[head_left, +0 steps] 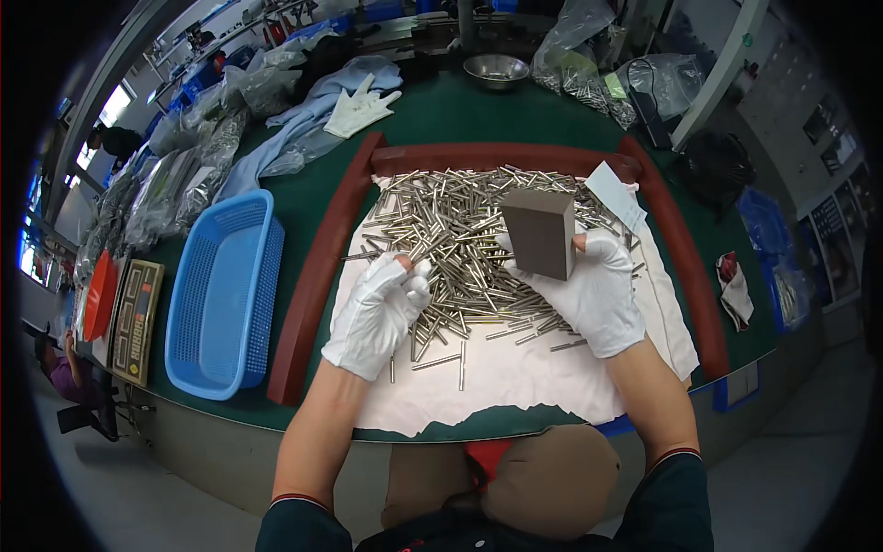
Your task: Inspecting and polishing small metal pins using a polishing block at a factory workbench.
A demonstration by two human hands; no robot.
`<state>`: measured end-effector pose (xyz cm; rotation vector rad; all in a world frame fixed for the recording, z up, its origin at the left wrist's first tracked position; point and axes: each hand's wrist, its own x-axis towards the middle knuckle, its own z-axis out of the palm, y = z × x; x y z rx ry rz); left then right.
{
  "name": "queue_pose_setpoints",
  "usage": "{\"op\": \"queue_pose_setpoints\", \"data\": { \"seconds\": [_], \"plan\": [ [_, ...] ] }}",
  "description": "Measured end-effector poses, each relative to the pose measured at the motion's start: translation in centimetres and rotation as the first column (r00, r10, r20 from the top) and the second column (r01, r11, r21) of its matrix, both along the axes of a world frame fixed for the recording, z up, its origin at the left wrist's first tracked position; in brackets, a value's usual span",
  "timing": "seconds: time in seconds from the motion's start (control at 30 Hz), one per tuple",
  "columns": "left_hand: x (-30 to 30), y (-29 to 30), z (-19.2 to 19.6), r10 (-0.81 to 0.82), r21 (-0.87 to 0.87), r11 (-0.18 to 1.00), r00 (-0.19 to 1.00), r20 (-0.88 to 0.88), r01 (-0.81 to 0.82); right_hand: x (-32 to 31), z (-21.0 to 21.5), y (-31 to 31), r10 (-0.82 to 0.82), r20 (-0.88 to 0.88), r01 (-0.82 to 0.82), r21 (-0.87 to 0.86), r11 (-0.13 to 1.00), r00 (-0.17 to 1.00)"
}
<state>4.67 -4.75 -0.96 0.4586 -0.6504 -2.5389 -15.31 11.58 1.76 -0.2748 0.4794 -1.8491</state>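
Note:
A large heap of short, shiny metal pins [451,216] lies on a pale pink cloth [497,377]. My left hand [379,308], in a white glove with a bare thumb tip, is closed at the heap's left side. Its fingers pinch what looks like one of the metal pins, hard to separate from those behind it. In my right hand [593,294], gloved the same way, is a dark grey-brown rectangular block [541,244], tilted above the heap. My right thumb rests along the block's right side, and the other fingers are partly hidden behind and below it.
A dark red frame [317,276] borders the cloth on three sides. Left of it stands a blue plastic basket [189,313]. A white card [614,195] lies at the heap's right. Farther back are a metal bowl [497,69], a white glove [361,109] and plastic bags [575,46].

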Motion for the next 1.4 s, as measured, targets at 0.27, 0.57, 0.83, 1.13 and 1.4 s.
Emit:
{"op": "queue_pose_setpoints", "data": {
  "seconds": [0.27, 0.57, 0.83, 1.13, 1.4],
  "plan": [
    [-0.3, 1.0, 0.8, -0.11, -0.123, 0.986, 0.993, 0.045, 0.115, 0.2, -0.8, 0.1, 0.0, -0.02, 0.0, 0.011, 1.0, 1.0],
    [-0.1, 0.5, 0.8, -0.138, -0.2, 0.967, 0.984, 0.109, 0.157, 2.7, 0.8, -0.6, -0.063, -0.971, 0.266, 0.001, 0.964, 0.232],
    [-0.1, 0.5, 0.4, -0.099, -0.136, 0.984, 0.99, 0.101, 0.112, 3.3, 0.3, -0.8, -0.053, -0.996, 0.35, -0.027, 0.937, 0.065],
    [0.0, 0.2, -0.4, -0.122, -0.021, 0.992, 0.993, -0.004, 0.122, 3.1, 0.1, -0.8, -0.077, -0.989, 0.393, -0.022, 0.919, 0.127],
    [0.0, 0.3, 0.2, -0.143, -0.06, 0.988, 0.989, 0.038, 0.145, 2.7, -0.4, -1.1, -0.128, -0.974, 0.424, -0.037, 0.905, 0.188]
  ]
}}
